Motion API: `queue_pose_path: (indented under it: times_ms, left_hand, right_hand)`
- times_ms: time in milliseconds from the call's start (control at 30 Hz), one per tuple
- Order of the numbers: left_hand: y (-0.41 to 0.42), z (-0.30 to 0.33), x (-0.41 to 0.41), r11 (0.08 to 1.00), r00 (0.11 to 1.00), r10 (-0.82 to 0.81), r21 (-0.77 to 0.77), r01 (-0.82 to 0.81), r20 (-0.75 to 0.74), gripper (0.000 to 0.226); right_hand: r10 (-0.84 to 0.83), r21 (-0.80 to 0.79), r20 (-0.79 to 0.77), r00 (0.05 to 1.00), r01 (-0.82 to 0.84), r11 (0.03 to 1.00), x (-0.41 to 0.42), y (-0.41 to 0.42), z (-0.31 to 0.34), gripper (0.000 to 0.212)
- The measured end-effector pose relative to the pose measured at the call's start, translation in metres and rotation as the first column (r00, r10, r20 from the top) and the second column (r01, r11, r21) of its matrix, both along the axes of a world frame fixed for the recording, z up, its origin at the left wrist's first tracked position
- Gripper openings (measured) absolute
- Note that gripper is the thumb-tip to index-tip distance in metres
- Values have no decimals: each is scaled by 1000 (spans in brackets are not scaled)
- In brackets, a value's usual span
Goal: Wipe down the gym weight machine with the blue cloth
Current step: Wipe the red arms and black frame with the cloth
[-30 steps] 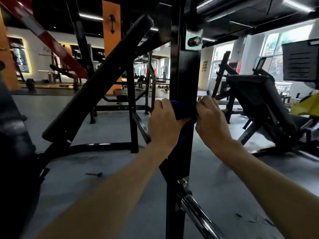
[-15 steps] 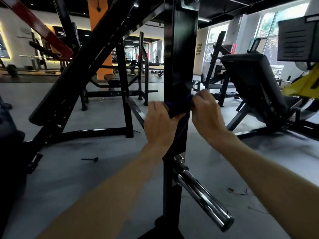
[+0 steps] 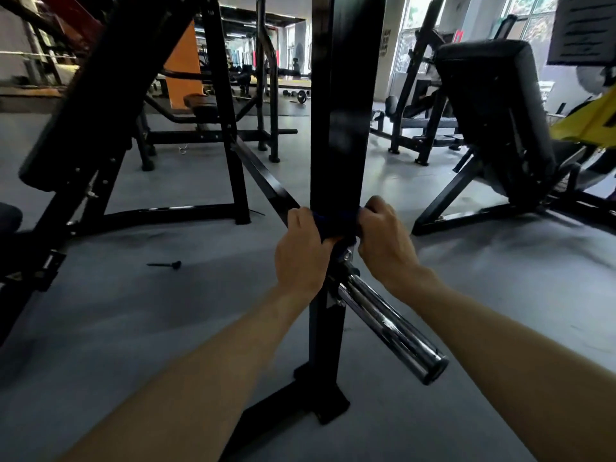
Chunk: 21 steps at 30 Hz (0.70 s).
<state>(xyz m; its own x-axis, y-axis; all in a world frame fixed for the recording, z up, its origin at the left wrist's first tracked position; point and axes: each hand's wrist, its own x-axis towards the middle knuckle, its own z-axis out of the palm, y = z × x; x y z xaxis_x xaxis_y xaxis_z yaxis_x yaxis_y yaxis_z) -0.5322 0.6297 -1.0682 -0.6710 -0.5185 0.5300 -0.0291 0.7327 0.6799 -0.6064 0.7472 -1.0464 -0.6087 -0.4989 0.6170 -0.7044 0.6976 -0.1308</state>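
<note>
Left hand (image 3: 305, 251) and right hand (image 3: 383, 243) each clench the blue cloth (image 3: 336, 219) stretched between them across the post (image 3: 346, 128).

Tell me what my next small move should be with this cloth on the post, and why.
Probably lift the blue cloth off and re-wrap it below the chrome peg. Both hands, left hand and right hand, hold it round the black upright just above the peg, which blocks sliding lower.

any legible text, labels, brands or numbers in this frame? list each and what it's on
None can be read.
Dark placard, top right: rows of print, too small and blurred.
Poster on the wall by the window: marks, blurred.
Red sign by the window: unreadable.
Black upright post, blue cloth, chrome peg: no label shows.
</note>
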Motion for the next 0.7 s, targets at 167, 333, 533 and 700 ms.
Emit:
queue_pose_path:
  times_ms: [167,333,533,700]
  left_hand:
    - [22,-24,30,999,1000,28,-27,-28,-14,26]
    - [49,-57,51,959,964,-191,245,143,187,32]
    - [46,-81,52,960,961,-257,141,242,98,22]
    - [22,-87,48,977,980,-180,135,168,85,15]
  right_hand:
    - [131,4,118,984,-132,991,18,18,4,13]
    - [-204,262,298,932,126,957,25,61,5,7]
    - [-163,396,436,885,-26,918,56,39,-30,26]
    - [-365,459,405,838,158,874,54,-3,-50,63]
